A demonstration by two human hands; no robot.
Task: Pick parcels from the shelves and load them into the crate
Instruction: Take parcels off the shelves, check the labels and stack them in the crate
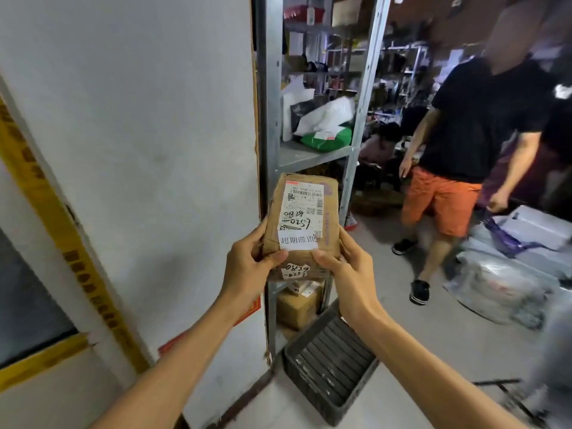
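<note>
A small brown cardboard parcel (305, 193) with a white shipping label and handwritten numbers is held up in front of me. My left hand (247, 267) grips its lower left corner, thumb on top. My right hand (346, 267) grips its lower right corner the same way. Below, on the floor, sits a dark grey slatted plastic crate (334, 363); I see nothing inside it. The metal shelves (309, 154) stand behind the parcel, with white and green bagged parcels (328, 125) on one level and a cardboard box (297, 305) lower down.
A white wall (139, 150) fills the left side. A person in a black shirt and orange shorts (458, 181) stands to the right on the floor. Grey and white bagged parcels (507, 274) lie piled at the right. More shelving stands in the dim background.
</note>
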